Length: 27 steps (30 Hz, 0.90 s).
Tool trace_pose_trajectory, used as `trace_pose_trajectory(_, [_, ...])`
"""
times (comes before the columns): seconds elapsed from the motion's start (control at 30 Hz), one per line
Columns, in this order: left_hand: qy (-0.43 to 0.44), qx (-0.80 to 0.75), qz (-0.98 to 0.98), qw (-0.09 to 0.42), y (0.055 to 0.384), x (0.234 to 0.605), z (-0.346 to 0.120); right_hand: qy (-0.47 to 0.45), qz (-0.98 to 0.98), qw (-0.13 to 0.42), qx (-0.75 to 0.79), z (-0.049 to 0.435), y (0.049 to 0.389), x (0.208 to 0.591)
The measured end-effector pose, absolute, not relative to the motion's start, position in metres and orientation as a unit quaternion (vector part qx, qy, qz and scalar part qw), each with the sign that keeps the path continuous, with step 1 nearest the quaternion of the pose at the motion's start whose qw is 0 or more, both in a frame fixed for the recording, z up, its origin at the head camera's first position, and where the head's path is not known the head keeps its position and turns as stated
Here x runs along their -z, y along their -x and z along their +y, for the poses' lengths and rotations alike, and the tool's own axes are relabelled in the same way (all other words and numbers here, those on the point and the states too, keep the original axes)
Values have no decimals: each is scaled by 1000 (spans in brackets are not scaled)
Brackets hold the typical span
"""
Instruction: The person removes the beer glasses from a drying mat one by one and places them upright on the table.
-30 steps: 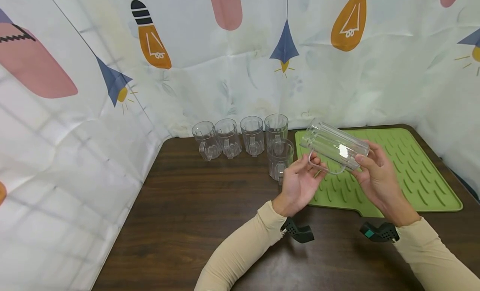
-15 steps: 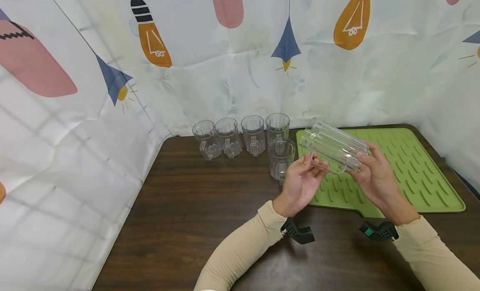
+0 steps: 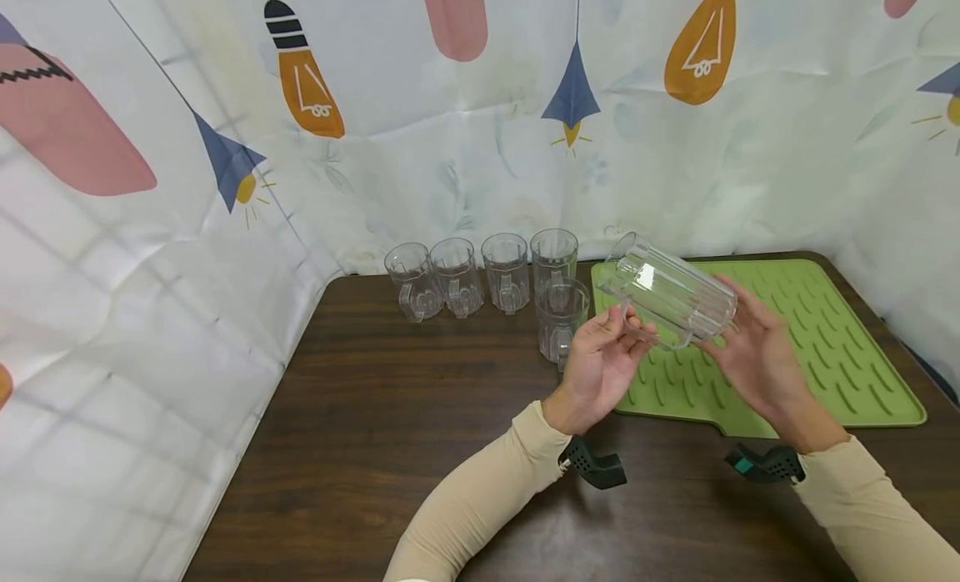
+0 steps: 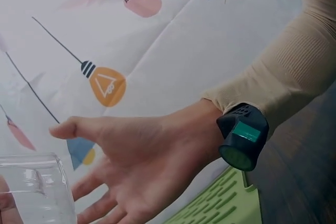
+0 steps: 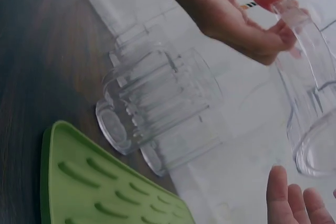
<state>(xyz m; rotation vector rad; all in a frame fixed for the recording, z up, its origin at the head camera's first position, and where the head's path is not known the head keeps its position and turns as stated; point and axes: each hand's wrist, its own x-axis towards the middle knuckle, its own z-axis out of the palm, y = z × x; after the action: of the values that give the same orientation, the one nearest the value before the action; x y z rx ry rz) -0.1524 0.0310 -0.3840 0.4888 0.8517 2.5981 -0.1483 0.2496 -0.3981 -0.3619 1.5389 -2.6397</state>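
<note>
A clear glass mug is held in the air, tilted, its mouth to the upper left and its base to the lower right. My left hand pinches its handle, as the right wrist view also shows with the left hand at the top. Beside the mug's base is my right hand. In the left wrist view this right hand has its thumb spread and fingers fairly straight, near the mug. Its fingertips appear apart from the glass in the right wrist view.
Several clear mugs stand upright at the back of the dark wooden table, with another mug in front of the rightmost. A green ridged mat lies on the right. Behind hangs a patterned white curtain.
My right thumb has come off the mug, and the right hand has opened beside its base. The mug has turned slightly about its length; my left hand stays on the handle.
</note>
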Motion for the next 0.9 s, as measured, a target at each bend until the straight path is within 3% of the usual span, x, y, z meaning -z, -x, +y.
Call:
trace_pose_trajectory(0.7, [-232,-874,409,122,154,360,1,190,624,-30,757,324,144,423])
trace_pose_trajectory(0.9, [-231,-865,434,101,156,356,-11,184,767,-53,613,350,141,425])
